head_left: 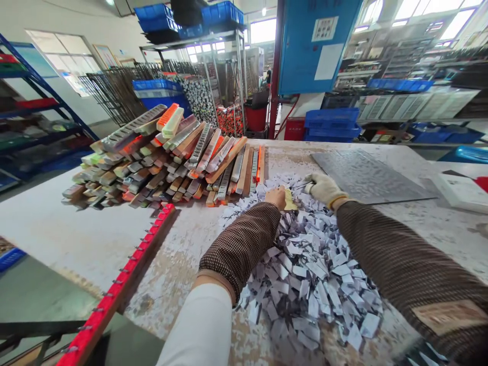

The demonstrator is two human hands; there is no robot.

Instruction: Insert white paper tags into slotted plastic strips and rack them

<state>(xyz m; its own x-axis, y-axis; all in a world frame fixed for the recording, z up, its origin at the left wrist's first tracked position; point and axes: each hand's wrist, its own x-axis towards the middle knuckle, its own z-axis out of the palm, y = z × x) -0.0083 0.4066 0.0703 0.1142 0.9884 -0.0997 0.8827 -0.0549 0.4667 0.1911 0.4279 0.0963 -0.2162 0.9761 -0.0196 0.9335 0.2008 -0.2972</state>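
My left hand, bare with a brown checked sleeve cover, reaches over a pile of small grey-white flat pieces. Its fingers are curled closed. A pale yellow piece shows right beside them; whether they grip it cannot be told. My right hand wears an off-white glove at the far side of the pile. Its fingertips are pinched together near a small dark sliver, too blurred to name. To the left lies a red-topped bar with a row of small metal pieces along it, jutting over the table's near edge.
A heap of wooden bars, some with orange or metal faces, covers the table's back left. A grey flat sheet lies at the right, beside a white tray. Behind stand blue crates, a blue cabinet and shelving.
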